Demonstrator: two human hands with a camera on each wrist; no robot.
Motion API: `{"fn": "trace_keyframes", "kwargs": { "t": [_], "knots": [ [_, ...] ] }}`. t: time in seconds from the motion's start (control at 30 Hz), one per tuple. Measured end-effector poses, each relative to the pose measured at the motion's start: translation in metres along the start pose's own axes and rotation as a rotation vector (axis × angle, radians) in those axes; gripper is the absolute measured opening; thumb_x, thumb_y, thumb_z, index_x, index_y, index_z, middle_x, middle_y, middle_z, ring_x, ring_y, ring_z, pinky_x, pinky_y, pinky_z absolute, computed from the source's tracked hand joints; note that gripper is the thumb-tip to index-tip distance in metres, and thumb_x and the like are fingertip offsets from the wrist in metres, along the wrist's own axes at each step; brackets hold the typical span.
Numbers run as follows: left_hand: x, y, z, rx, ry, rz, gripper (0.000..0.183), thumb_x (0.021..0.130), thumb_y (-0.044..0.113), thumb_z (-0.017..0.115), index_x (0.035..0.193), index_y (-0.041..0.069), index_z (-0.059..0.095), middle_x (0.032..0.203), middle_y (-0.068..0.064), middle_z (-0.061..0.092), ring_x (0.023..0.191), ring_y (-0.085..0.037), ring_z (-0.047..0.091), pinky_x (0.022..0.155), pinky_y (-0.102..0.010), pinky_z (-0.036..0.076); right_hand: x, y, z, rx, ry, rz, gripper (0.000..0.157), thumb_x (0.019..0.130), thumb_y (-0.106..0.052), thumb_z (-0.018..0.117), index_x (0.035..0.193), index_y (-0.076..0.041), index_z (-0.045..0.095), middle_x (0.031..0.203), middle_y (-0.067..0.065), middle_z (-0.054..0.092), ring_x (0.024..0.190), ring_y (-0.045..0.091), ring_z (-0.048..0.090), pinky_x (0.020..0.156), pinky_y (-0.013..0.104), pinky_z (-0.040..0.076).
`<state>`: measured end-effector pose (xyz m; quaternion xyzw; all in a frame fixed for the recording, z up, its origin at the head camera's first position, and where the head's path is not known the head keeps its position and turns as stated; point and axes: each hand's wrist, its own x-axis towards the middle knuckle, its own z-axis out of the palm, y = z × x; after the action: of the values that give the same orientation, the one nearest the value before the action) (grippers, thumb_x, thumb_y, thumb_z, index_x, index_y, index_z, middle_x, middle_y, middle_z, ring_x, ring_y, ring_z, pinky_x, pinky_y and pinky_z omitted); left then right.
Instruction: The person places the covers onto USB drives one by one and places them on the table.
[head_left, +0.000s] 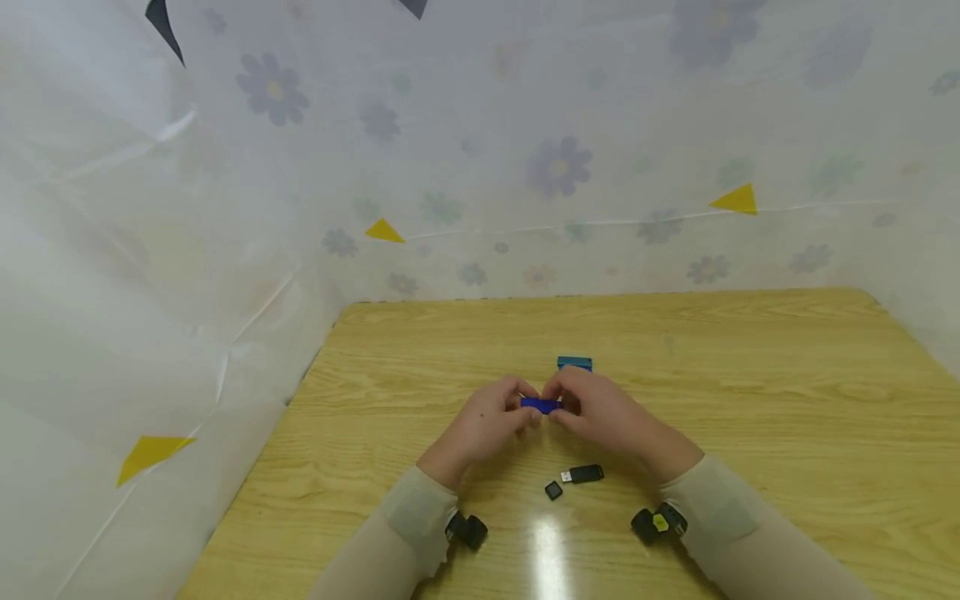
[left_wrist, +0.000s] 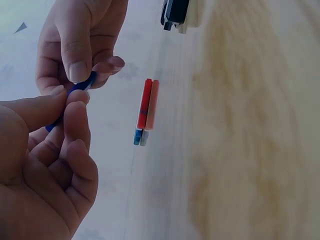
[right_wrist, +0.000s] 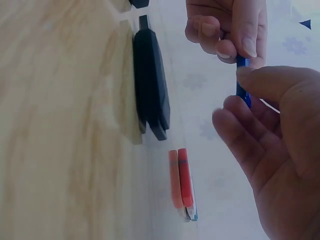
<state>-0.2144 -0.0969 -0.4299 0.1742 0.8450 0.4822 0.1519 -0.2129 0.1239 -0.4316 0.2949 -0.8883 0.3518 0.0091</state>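
Out in front of me, both hands hold a small blue USB stick level above the table. My left hand pinches its left end between thumb and fingertips. At the other end my right hand pinches it the same way, and the fingertips of the two hands nearly meet. Much of the stick is hidden by fingers in the left wrist view, where a blue end shows. The right wrist view shows its narrow blue side between the fingertips.
Nearer me on the wooden table lie a black USB stick, its metal plug bare, and a small black cap. A teal-topped bar lies behind my right hand; a red bar shows in the wrist views.
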Motion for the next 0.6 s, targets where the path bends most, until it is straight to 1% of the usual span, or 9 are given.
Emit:
{"fn": "trace_keyframes", "kwargs": {
  "t": [0.07,0.13,0.23,0.33,0.47,0.53,0.6],
  "knots": [
    [0.000,0.001,-0.001,-0.022,0.029,0.004,0.014,0.101,0.025,0.066,0.114,0.023,0.063,0.086,-0.004,0.070,0.075,-0.024,0.065,0.064,-0.035,0.047,0.000,0.002,0.000,-0.001,0.007,0.012,0.022,0.094,-0.012,0.074,0.113,-0.016,0.063,0.097,-0.008,0.059,0.078,0.011,0.054,0.066,0.030,0.049],
    [0.000,0.001,-0.002,-0.039,0.051,0.014,0.014,0.101,0.024,0.066,0.114,0.022,0.063,0.089,-0.002,0.071,0.077,-0.023,0.066,0.065,-0.036,0.048,-0.001,0.004,0.000,-0.006,0.002,0.036,0.023,0.095,-0.015,0.073,0.115,-0.017,0.063,0.095,-0.009,0.059,0.078,0.011,0.055,0.067,0.030,0.049],
    [0.000,0.001,-0.004,-0.046,0.056,0.038,0.014,0.101,0.025,0.066,0.114,0.021,0.063,0.089,0.001,0.071,0.078,-0.024,0.066,0.066,-0.036,0.050,-0.001,0.008,0.000,-0.024,-0.011,0.058,0.021,0.097,-0.021,0.072,0.116,-0.018,0.064,0.087,-0.011,0.059,0.073,0.010,0.054,0.065,0.030,0.048],
    [-0.001,0.000,-0.005,-0.060,0.022,0.071,0.013,0.104,0.027,0.061,0.115,0.021,0.063,0.091,0.001,0.072,0.081,-0.028,0.066,0.068,-0.040,0.051,-0.002,0.012,0.000,-0.029,-0.016,0.063,0.016,0.099,-0.024,0.069,0.114,-0.019,0.064,0.081,-0.011,0.058,0.067,0.010,0.052,0.061,0.030,0.046],
    [-0.001,0.000,-0.006,-0.097,-0.030,0.142,0.019,0.110,0.026,0.047,0.119,0.019,0.063,0.098,-0.003,0.073,0.085,-0.037,0.064,0.074,-0.051,0.052,-0.002,0.015,-0.002,-0.039,0.006,0.075,0.016,0.099,-0.024,0.069,0.114,-0.020,0.065,0.079,-0.011,0.057,0.064,0.010,0.051,0.059,0.030,0.045],
    [-0.001,0.000,-0.006,-0.114,-0.055,0.175,0.022,0.111,0.022,0.043,0.119,0.017,0.062,0.099,-0.009,0.073,0.083,-0.040,0.064,0.076,-0.053,0.052,-0.002,0.016,-0.002,-0.046,0.009,0.064,0.016,0.099,-0.022,0.069,0.114,-0.019,0.065,0.078,-0.010,0.057,0.063,0.010,0.050,0.059,0.030,0.044],
    [-0.001,0.000,-0.006,-0.126,-0.071,0.191,0.021,0.111,0.021,0.044,0.119,0.016,0.062,0.097,-0.014,0.072,0.081,-0.038,0.064,0.077,-0.051,0.054,-0.001,0.016,-0.002,-0.062,0.000,0.042,0.018,0.098,-0.020,0.070,0.115,-0.019,0.065,0.078,-0.011,0.056,0.063,0.009,0.050,0.059,0.029,0.044]
  ]
}}
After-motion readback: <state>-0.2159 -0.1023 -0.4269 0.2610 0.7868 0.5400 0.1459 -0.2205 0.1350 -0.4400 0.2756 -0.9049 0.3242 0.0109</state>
